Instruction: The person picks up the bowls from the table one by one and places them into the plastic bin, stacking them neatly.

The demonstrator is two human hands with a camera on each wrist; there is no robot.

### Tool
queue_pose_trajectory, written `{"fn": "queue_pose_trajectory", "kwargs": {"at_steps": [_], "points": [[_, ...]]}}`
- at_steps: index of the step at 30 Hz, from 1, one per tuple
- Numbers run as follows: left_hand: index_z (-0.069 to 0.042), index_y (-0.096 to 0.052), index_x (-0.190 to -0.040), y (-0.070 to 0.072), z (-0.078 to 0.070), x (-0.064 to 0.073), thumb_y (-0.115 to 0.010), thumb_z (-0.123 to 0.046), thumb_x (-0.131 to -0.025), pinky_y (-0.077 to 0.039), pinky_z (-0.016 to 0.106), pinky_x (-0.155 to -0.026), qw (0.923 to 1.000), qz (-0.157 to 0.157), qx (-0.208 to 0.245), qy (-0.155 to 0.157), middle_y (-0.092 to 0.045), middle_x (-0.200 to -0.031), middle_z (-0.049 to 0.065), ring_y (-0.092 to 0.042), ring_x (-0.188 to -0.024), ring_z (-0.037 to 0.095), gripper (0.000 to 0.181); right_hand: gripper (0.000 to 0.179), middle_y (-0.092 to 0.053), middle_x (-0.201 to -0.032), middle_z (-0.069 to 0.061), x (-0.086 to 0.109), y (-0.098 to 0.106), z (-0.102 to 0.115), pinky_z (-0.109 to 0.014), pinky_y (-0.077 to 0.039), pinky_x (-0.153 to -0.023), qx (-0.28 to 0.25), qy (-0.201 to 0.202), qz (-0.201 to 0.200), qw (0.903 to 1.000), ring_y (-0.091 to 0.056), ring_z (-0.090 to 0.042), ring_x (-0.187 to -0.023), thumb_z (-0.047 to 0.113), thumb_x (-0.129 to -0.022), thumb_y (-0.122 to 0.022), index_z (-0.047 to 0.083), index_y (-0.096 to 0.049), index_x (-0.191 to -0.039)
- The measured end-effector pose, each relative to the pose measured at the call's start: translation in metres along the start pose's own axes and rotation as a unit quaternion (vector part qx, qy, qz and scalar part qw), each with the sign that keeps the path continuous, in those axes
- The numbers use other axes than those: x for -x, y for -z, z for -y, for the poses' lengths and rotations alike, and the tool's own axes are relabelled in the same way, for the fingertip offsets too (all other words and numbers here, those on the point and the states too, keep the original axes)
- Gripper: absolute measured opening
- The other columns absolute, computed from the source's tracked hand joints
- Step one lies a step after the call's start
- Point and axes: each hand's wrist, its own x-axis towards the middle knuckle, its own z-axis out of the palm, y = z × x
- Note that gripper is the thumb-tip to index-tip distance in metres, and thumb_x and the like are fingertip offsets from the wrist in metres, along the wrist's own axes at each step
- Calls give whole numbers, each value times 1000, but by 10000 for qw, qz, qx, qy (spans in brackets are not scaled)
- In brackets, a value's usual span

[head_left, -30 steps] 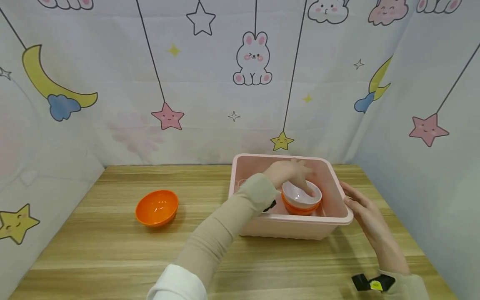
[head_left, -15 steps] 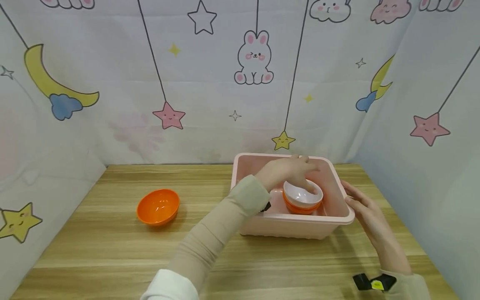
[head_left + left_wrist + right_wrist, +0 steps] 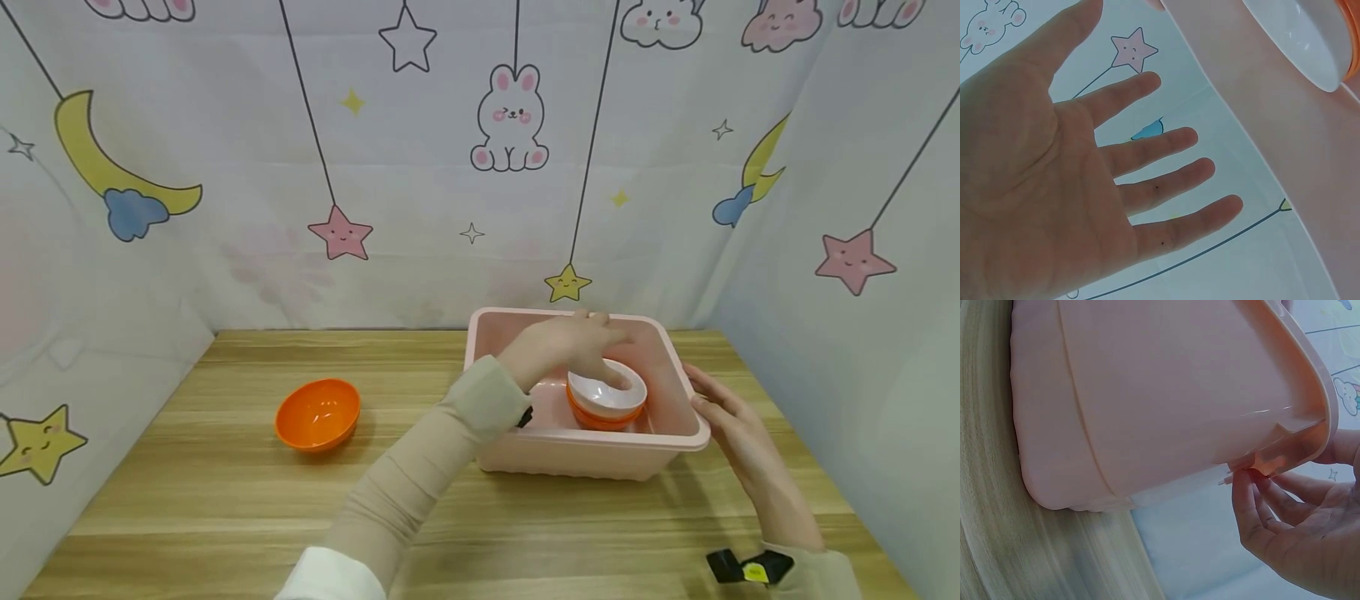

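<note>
A pink plastic bin (image 3: 570,457) stands on the table at the right. Inside it, a white bowl (image 3: 600,398) sits on top of orange bowls (image 3: 600,422), also partly seen in the left wrist view. My left hand (image 3: 573,343) is over the bin, fingers straight and spread; its palm (image 3: 1041,169) holds nothing in the left wrist view, with the white bowl (image 3: 1304,40) off to the upper right. With my right hand (image 3: 735,425) I grip the bin's right rim, thumb and fingers (image 3: 1247,512) around the edge in the right wrist view.
A single orange bowl (image 3: 318,415) sits on the wooden table (image 3: 187,517) at the left. Cloth walls (image 3: 420,167) printed with stars, moons and rabbits enclose the table at the back and both sides.
My left hand and forearm have drawn slightly to the left over the bin. The right hand keeps its grip on the rim, and the bowls stay in place.
</note>
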Motion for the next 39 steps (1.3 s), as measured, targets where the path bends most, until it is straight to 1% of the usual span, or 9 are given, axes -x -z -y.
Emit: {"fn": "queue_pose_trajectory", "kwargs": {"at_steps": [6, 13, 17, 20, 22, 27, 31, 34, 39], "points": [[-41, -23, -141, 2, 2, 14, -53, -57, -82, -21, 44, -114, 9998, 10, 192, 66, -15, -154, -1, -9, -144, 26, 68, 52, -44, -135, 16, 1, -1, 0, -8, -39, -86, -74, -43, -2, 10000, -46, 12, -113, 19, -96, -43, 8, -25, -144], [-33, -31, -140, 1, 4, 27, -55, -55, -82, -24, 41, -113, 9995, -270, 145, -95, -27, -150, -2, -19, -141, 23, 67, 52, -41, -138, 13, 0, 0, 1, -7, -39, -86, -9, -7, 1, 10000, -45, 12, -114, 19, -97, -43, 7, -25, -144], [-33, -33, -139, -1, 6, 33, -55, -56, -82, -25, 43, -113, 9989, -415, 12, -198, -30, -148, -4, -22, -139, 24, 65, 52, -41, -139, 14, 0, 0, 0, -8, -39, -86, -44, 47, 32, 10000, -46, 11, -114, 18, -97, -43, 6, -24, -144], [-33, -32, -139, -3, 7, 37, -54, -57, -82, -28, 46, -110, 9985, -494, -142, -194, -30, -147, -4, -23, -138, 26, 66, 52, -42, -138, 15, 0, 0, 0, -9, -39, -85, -29, 54, 21, 10000, -46, 10, -114, 18, -97, -43, 6, -24, -144], [-33, -31, -140, -4, 8, 40, -54, -58, -82, -30, 47, -108, 9979, -569, -253, -172, -30, -146, -4, -24, -137, 26, 67, 52, -42, -137, 15, 0, 0, 0, -8, -38, -85, -16, 34, 19, 10000, -45, 11, -114, 18, -96, -43, 7, -24, -144], [-35, -29, -141, -11, 11, 48, -53, -60, -82, -29, 49, -108, 9962, -792, -333, -127, -27, -148, -3, -23, -138, 24, 69, 53, -44, -131, 16, 0, 0, 0, -8, -38, -84, -59, 44, 9, 10000, -44, 13, -113, 18, -96, -44, 9, -25, -144], [-34, -31, -140, -16, 13, 54, -54, -59, -82, -30, 50, -108, 9946, -971, -352, -104, -27, -148, -3, -22, -138, 22, 67, 52, -45, -130, 16, 1, -1, -1, -9, -39, -84, -119, 103, 9, 9999, -46, 12, -112, 17, -96, -43, 8, -25, -144], [-32, -34, -138, -20, 16, 57, -54, -57, -82, -32, 50, -106, 9929, -1114, -388, -158, -27, -147, -2, -22, -138, 22, 64, 52, -46, -130, 15, 1, 0, -1, -9, -39, -84, -101, 92, -11, 9999, -46, 12, -112, 17, -96, -44, 9, -25, -144], [-32, -34, -138, -28, 22, 63, -52, -57, -84, -32, 52, -106, 9903, -1280, -449, -298, -26, -147, -1, -23, -137, 22, 62, 53, -45, -131, 14, 2, -1, -1, -9, -39, -84, -11, -4, -27, 10000, -45, 11, -112, 19, -96, -44, 10, -25, -144]]}}
